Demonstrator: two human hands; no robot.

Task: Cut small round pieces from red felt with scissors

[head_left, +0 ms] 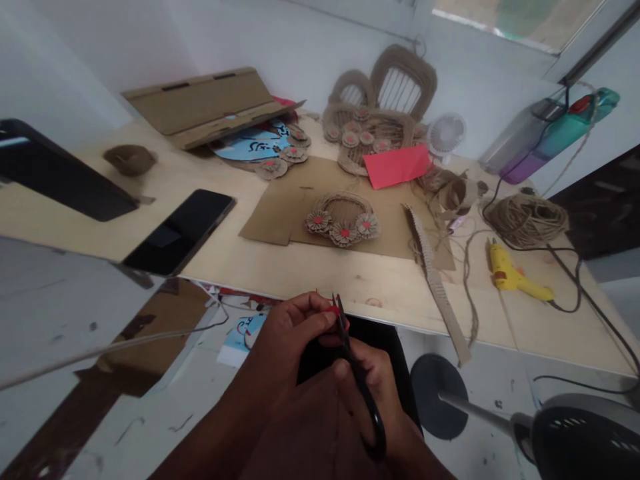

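Observation:
My left hand [290,333] pinches a tiny red paper piece [331,309] at the front edge of the wooden table [310,277]. My right hand [373,387] grips black scissors [357,373], whose blades point up and meet the red piece. Both hands sit close together below the table edge. On the cardboard sheet [280,213] ahead lies a twine wreath with paper flowers [344,220]. A sheet of red paper [397,165] rests farther back.
A phone [180,230] lies at left, with a dark device [60,170] beside it. A yellow glue gun [515,273] and a twine coil [525,220] sit at right. Woven twine pieces [380,100], a small fan [447,133] and folded cardboard [210,103] stand at the back.

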